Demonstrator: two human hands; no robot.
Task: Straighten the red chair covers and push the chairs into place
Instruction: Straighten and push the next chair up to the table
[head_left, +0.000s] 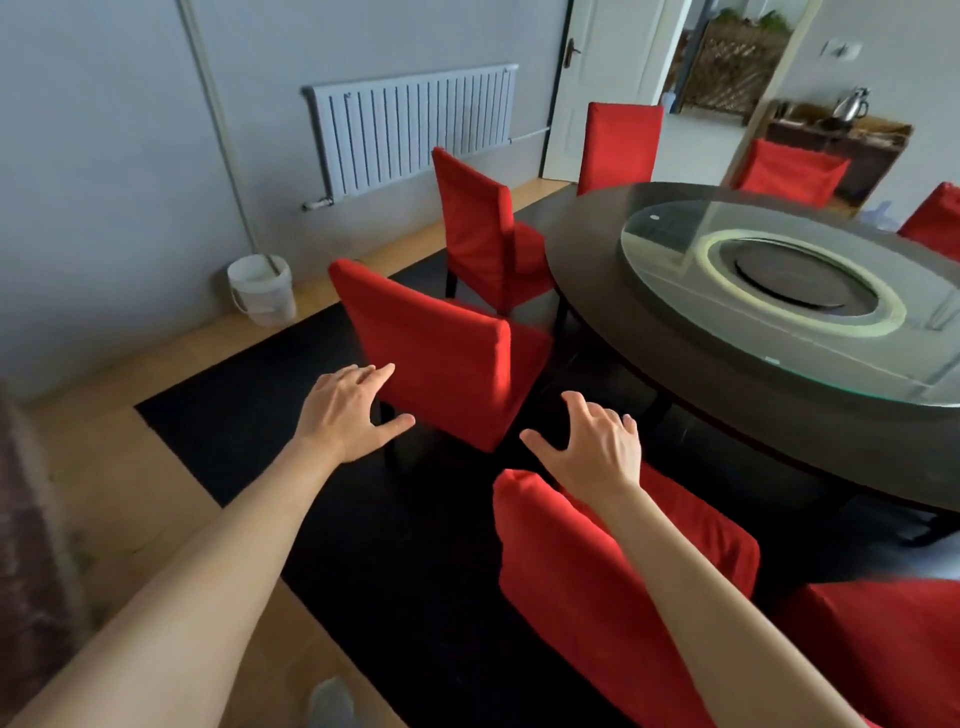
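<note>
We face a big round table (597, 291) of dark, glossy wood, with a glass turntable (675, 291) lying on it around a dark inner disc. Under it spreads a black rug (249, 395), flat and matte, over pale wooden flooring (104, 457). The wall (104, 156) is plain grey, with a ribbed white radiator (415, 124) fixed to it and a white plastic bucket (262, 291) standing at its foot beside a thin pipe.

Red chairs ring the table, all draped in soft, slightly fuzzy cloth covers. The nearest chair (597, 587) is just below our right arm, its back toward us. The next chair (441, 353) stands ahead on the rug, its seat turned to the table but apart from the edge. A third chair (483, 234) sits closer in, near the table rim.

Our left hand (348, 410) reaches forward, fingers spread and straight, holding nothing, fingertips near the next chair's back. Our right hand (597, 447) hovers beside it, fingers splayed and lightly bent, also holding nothing.
</note>
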